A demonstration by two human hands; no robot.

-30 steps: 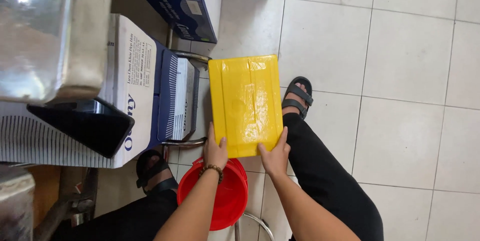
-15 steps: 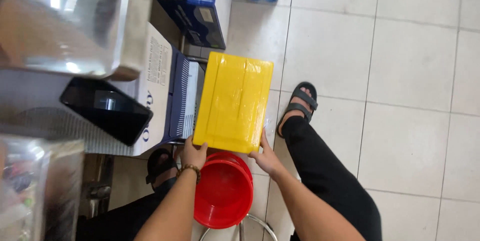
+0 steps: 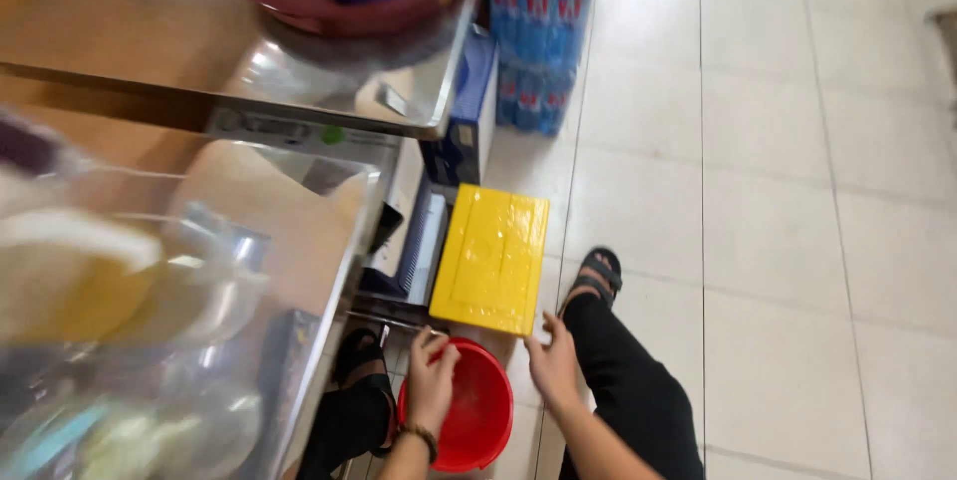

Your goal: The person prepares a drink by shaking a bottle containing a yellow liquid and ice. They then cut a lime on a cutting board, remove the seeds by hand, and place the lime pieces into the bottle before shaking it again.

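Beside the yellow box (image 3: 491, 259) — open floor tiles (image 3: 797, 241) rightward.

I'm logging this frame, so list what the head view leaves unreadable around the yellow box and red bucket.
- Red bucket: inside partly covered by the left hand.
- Yellow box: underside hidden; contents unseen.
- Right hand: whether it touches the box is unclear.
- Clear containers on the steel counter: motion-blurred.
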